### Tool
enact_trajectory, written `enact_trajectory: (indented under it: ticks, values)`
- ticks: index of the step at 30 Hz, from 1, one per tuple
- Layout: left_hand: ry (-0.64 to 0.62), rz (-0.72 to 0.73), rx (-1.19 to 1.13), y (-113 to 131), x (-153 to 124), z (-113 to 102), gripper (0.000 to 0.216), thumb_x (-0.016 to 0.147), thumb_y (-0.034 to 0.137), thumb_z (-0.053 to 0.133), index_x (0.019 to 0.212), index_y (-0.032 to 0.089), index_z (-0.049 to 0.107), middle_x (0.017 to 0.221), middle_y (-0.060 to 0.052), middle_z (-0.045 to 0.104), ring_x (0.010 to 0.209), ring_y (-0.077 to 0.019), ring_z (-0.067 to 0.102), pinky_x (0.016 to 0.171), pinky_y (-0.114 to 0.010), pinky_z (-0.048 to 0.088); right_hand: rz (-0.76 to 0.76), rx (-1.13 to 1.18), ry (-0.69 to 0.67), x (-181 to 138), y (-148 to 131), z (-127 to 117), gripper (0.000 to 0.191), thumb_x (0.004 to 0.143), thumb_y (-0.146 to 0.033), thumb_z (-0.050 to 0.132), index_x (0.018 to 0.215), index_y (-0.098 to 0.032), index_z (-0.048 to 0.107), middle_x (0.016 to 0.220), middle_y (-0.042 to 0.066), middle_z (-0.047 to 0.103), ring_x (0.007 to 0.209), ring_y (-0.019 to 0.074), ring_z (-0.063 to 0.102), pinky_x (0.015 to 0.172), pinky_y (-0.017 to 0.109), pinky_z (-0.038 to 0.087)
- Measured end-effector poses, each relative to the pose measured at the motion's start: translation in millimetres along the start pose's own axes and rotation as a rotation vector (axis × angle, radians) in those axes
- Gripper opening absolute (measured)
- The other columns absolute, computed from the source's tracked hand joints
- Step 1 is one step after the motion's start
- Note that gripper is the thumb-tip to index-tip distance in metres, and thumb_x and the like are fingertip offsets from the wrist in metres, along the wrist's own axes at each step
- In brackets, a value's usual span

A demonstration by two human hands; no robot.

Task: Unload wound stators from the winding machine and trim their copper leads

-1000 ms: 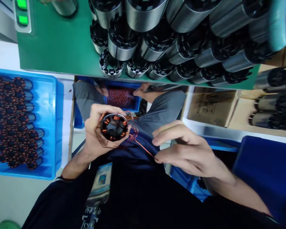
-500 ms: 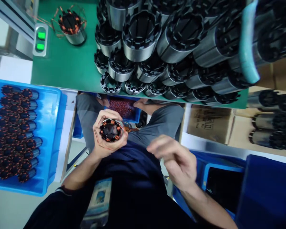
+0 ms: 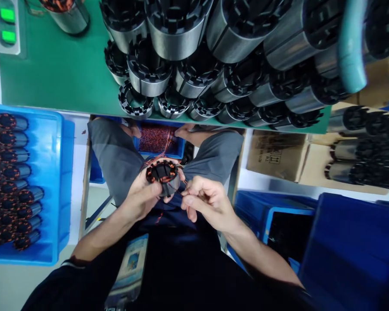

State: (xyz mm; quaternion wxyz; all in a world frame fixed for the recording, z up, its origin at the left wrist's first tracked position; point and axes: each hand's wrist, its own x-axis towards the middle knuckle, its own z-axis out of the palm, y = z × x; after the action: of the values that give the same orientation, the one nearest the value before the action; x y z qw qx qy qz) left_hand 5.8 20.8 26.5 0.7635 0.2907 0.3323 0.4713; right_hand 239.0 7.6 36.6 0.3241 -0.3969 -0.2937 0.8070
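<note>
Just over the seated person's lap, a copper-wound cylinder (image 3: 169,185) sits in the left hand (image 3: 144,196), which is wrapped around its side with the thumb on the near face; most of the other fingers are hidden from me. Close beside it, the right hand (image 3: 205,201) has its thumb and forefinger pinched narrow on thin orange wire (image 3: 185,186). The strands are so fine that I can't count them or make out where their ends go.

Ahead of the knees runs a green surface (image 3: 52,82), crowded with upright metal cylinders (image 3: 176,39) standing so tight that the front ones cover parts of those behind, and the furthest are cut off at the top. Another wound piece (image 3: 71,19) is cropped there too, near a switch box (image 3: 8,36) with two lit green buttons. Something turquoise (image 3: 353,47) hangs across the cylinders at the right, too blurred to identify.

Off to the left, a blue tray (image 3: 52,172) holds rows of wound pieces, cut short by the edge of view. At the right are a cardboard box (image 3: 274,153) and a blue bin (image 3: 346,242). A badge (image 3: 131,263) lies against the person's dark top, its print unreadable.
</note>
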Motion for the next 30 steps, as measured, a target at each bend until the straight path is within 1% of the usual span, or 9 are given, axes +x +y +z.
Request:
enact_trajectory:
  ticks: [2, 5, 9, 13, 16, 18, 22, 26, 30]
  values:
    - [0.087, -0.202, -0.272, -7, 2, 12, 0.070, 0.097, 0.071, 0.105, 0.142, 0.023, 0.080, 0.104, -0.004, 0.076, 0.071, -0.0120, 0.064, 0.057, -0.022, 0.050, -0.064, -0.089, 0.012, 1, -3, 3, 0.035, 0.106, -0.044, 0.107, 0.099, -0.024, 0.079, 0.089, 0.002, 0.088, 0.056, 0.0142, 0.075, 0.055, 0.025, 0.061]
    - [0.105, -0.258, -0.311, -10, 8, 20, 0.074, 0.077, 0.058, 0.117, 0.128, 0.023, 0.076, 0.094, 0.002, 0.063, 0.060, -0.0057, 0.046, 0.048, -0.017, 0.040, -0.284, -0.302, 0.003, 4, -16, 8, 0.023, 0.104, -0.033, 0.108, 0.102, -0.025, 0.086, 0.097, 0.003, 0.090, 0.078, 0.0180, 0.085, 0.072, 0.029, 0.070]
    - [0.177, -0.174, -0.201, -5, 10, 13, 0.069, 0.076, 0.063, 0.114, 0.114, 0.022, 0.073, 0.090, -0.001, 0.068, 0.070, -0.0145, 0.063, 0.062, -0.026, 0.061, -0.397, -0.432, 0.049, -2, -36, 16, 0.008, 0.113, -0.021, 0.096, 0.113, -0.027, 0.091, 0.103, 0.004, 0.092, 0.084, 0.0176, 0.088, 0.076, 0.029, 0.072]
    - [0.186, -0.211, -0.083, -8, -1, -3, 0.057, 0.102, 0.071, 0.101, 0.120, 0.020, 0.081, 0.098, -0.006, 0.080, 0.080, -0.0185, 0.075, 0.078, -0.032, 0.069, -0.317, -0.432, 0.079, -6, -39, 26, 0.003, 0.119, -0.023, 0.089, 0.117, -0.025, 0.087, 0.093, 0.001, 0.089, 0.066, 0.0155, 0.084, 0.062, 0.026, 0.067]
    - [0.121, -0.148, -0.091, -19, -7, -17, 0.057, 0.099, 0.061, 0.107, 0.137, 0.024, 0.088, 0.121, -0.009, 0.086, 0.094, -0.0201, 0.081, 0.090, -0.034, 0.072, -0.382, -0.565, 0.038, -1, -20, 27, 0.007, 0.118, -0.021, 0.088, 0.114, -0.026, 0.085, 0.092, 0.000, 0.089, 0.070, 0.0146, 0.084, 0.068, 0.024, 0.066]
    - [0.113, 0.030, 0.039, -25, -8, -22, 0.059, 0.090, 0.044, 0.116, 0.140, 0.027, 0.088, 0.126, -0.006, 0.085, 0.104, -0.0195, 0.082, 0.096, -0.031, 0.070, -0.410, -0.673, -0.037, 3, -3, 17, 0.010, 0.117, -0.019, 0.087, 0.111, -0.026, 0.086, 0.092, 0.000, 0.090, 0.072, 0.0152, 0.084, 0.072, 0.025, 0.066]
    - [0.023, 0.345, 0.470, -17, -8, -19, 0.068, 0.077, 0.020, 0.123, 0.132, 0.024, 0.083, 0.123, -0.005, 0.085, 0.113, -0.0216, 0.086, 0.110, -0.034, 0.072, -0.229, -0.769, -0.131, 7, 8, -22, 0.010, 0.117, -0.032, 0.089, 0.109, -0.026, 0.090, 0.101, 0.005, 0.095, 0.083, 0.0212, 0.089, 0.077, 0.030, 0.070]
    - [-0.123, 0.256, 0.593, 5, -11, -4, 0.093, 0.081, 0.020, 0.121, 0.158, 0.029, 0.070, 0.138, -0.006, 0.086, 0.117, -0.0232, 0.091, 0.105, -0.033, 0.075, -0.012, -0.473, -0.051, 10, -35, -43, 0.032, 0.116, -0.057, 0.093, 0.114, -0.025, 0.094, 0.104, 0.009, 0.095, 0.090, 0.0246, 0.092, 0.081, 0.035, 0.076]
    - [-0.301, 0.165, 0.625, 15, -16, 4, 0.127, 0.084, 0.019, 0.118, 0.188, 0.039, 0.047, 0.135, -0.005, 0.086, 0.103, -0.0237, 0.091, 0.086, -0.031, 0.075, 0.026, -0.347, -0.221, 13, -77, -22, 0.034, 0.106, -0.052, 0.108, 0.107, -0.023, 0.090, 0.093, 0.003, 0.089, 0.079, 0.0188, 0.085, 0.076, 0.030, 0.073]
